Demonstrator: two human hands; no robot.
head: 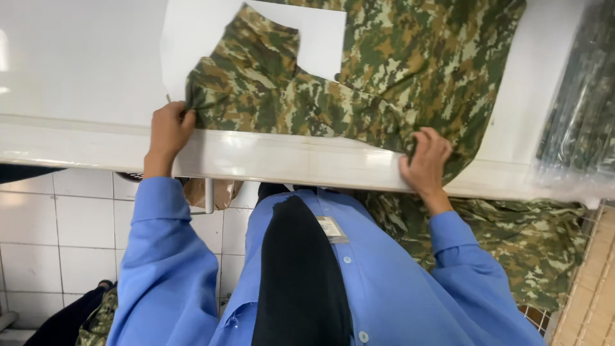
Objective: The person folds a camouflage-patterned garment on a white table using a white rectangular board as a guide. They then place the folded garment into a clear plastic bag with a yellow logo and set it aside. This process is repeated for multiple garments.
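Nearest the camera, two blue sleeves [173,269] reach forward from a blue buttoned shirt [378,275] with a black strip of cloth [298,269] hanging down its front. Below them lies a white tiled floor [57,237], and more camouflage cloth [532,240] hangs under the right side.

The left hand [169,130] rests at the near edge of the white surface [77,70], its fingers [187,119] pinched together on a corner of the camouflage fabric [384,70]. The right hand [426,161] sits at the same edge, further right, fingers [430,142] curled down and clamped on a bunched fold of that fabric where it spills over the rim.

The fabric spreads across the surface between and beyond both hands, partly wrinkled, running to the far edge of the view. Beneath its upper left part lies a white paper sheet [198,32], partly covered. At far right, a clear plastic-wrapped bundle [576,122] of dark green material rests on the surface, apart from the hands.
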